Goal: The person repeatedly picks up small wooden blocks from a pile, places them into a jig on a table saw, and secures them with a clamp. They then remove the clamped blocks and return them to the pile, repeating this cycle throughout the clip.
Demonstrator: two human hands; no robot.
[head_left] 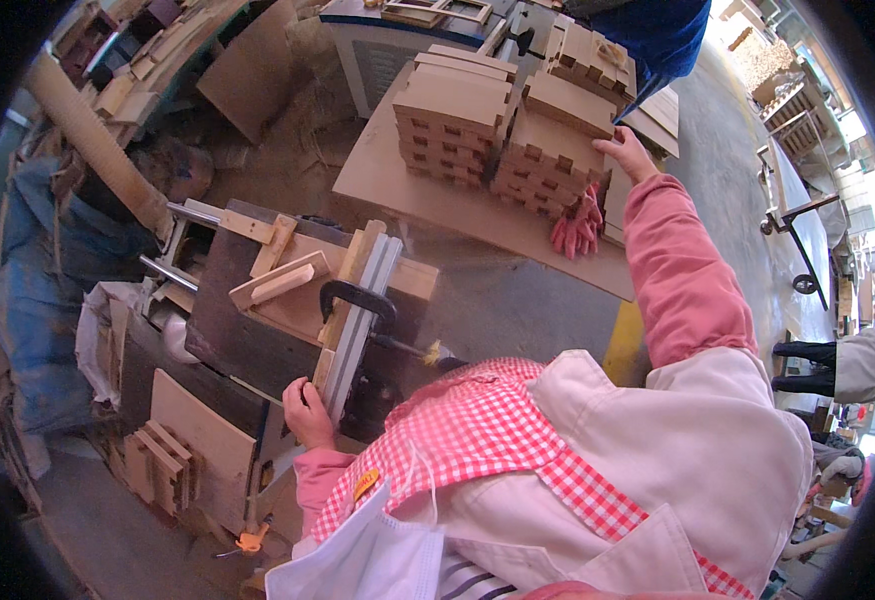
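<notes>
My right hand [629, 155] reaches out to the right-hand stack of notched wooden boards [547, 165]. Its fingers are closed at the right end of an upper wooden board [569, 105]. A pair of red gloves [579, 228] lies against the foot of that stack. Close to my body, my left hand [309, 415] is at the near end of a metal fence [359, 330] on the machine table. Its fingers are curled, and what they hold, if anything, is hidden. A black C-clamp [357, 300] grips the fence, beside a wooden jig [282, 285].
A second stack of notched boards [452, 115] shares the brown sheet [382, 165] with the first. Below the machine's left side lean a wooden panel [202, 440] and small wood pieces [162, 465]. A ribbed hose [97, 140] runs down at left. A person [837, 368] stands far right.
</notes>
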